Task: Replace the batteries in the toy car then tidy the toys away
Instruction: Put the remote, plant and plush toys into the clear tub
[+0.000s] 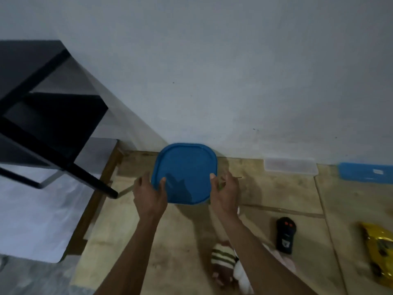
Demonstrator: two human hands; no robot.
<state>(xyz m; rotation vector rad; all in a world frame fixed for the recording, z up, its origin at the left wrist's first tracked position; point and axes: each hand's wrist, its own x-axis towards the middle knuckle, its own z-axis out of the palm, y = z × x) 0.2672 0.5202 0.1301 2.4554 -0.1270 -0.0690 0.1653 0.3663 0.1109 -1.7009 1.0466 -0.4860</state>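
A blue square lid (187, 167) with rounded corners covers a container by the wall. My left hand (148, 194) grips its left edge, thumb on top. On the lid's right edge rests my right hand (225, 192), thumb on the rim. The container under the lid is hidden. A black remote control (285, 236) lies on the floor to the right. At the right edge lies the yellow toy car (379, 252). A doll in a striped top (225, 262) lies under my right forearm.
A black table frame (42, 116) stands at the left over a white mat (36, 220). A clear box (290, 166) and a blue lid or box (365, 172) sit along the wall at the right. The floor is tan tile.
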